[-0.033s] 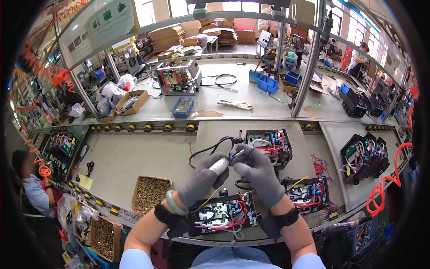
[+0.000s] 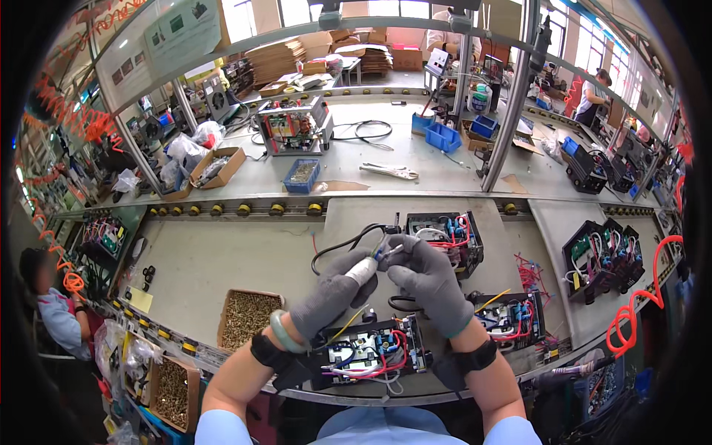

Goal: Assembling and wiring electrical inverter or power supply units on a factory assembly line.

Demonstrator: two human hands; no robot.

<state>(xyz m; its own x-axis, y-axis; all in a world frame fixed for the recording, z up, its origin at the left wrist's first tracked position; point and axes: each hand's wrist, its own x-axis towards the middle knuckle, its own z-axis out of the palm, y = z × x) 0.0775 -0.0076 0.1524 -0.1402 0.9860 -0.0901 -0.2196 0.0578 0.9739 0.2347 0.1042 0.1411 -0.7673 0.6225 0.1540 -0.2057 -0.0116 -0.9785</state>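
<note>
Both my hands wear grey gloves and meet above the bench. My left hand (image 2: 337,289), its thumb wrapped in white, is closed in a pinch on thin wires (image 2: 379,254) of a black cable (image 2: 343,248). Pinched in my right hand (image 2: 430,282) is the end of one wire, with a small silvery tip showing between the fingers. Below my hands sits an open black unit (image 2: 367,352) with a circuit board and red, white and blue wires. A similar unit (image 2: 512,320) lies right of my right wrist, and another unit (image 2: 446,239) stands behind my hands.
A cardboard box of small brass-coloured parts (image 2: 248,319) lies left of my left forearm. Red wires (image 2: 530,274) are scattered at right. More units (image 2: 604,259) stand farther right, near an orange coiled hose (image 2: 638,311). Locking pliers (image 2: 389,171) lie on the back bench. A co-worker (image 2: 59,311) sits at left.
My hands and fingers have shifted very slightly around the wires, and the view has moved a little. The grip on the wires is the same.
</note>
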